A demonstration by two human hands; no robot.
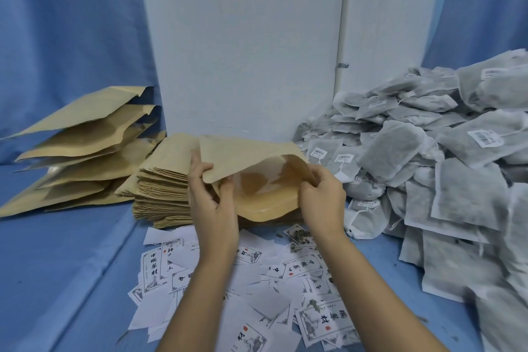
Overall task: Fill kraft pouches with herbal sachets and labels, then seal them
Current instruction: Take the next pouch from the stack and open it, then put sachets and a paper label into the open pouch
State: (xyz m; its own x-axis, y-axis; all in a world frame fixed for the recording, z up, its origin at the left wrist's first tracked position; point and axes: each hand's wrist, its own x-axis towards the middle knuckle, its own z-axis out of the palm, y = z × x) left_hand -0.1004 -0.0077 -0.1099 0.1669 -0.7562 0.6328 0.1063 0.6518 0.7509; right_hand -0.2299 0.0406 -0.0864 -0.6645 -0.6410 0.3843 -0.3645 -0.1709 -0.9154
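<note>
Both hands hold 1 kraft pouch (245,156) just above the flat stack of empty pouches (163,183), its mouth spread wide toward the person so the glossy lining shows. The left hand (213,203) pinches the upper flap at its left corner, fingers (200,164) curled over the edge; the right hand (324,194) pinches the right edge of the mouth. Printed labels (257,280) lie scattered on the blue-covered desk (71,266) under the forearms. A heap of herbal sachets (428,168) rises at the right, and puffed pouches (83,146) lie stacked at the left
</note>
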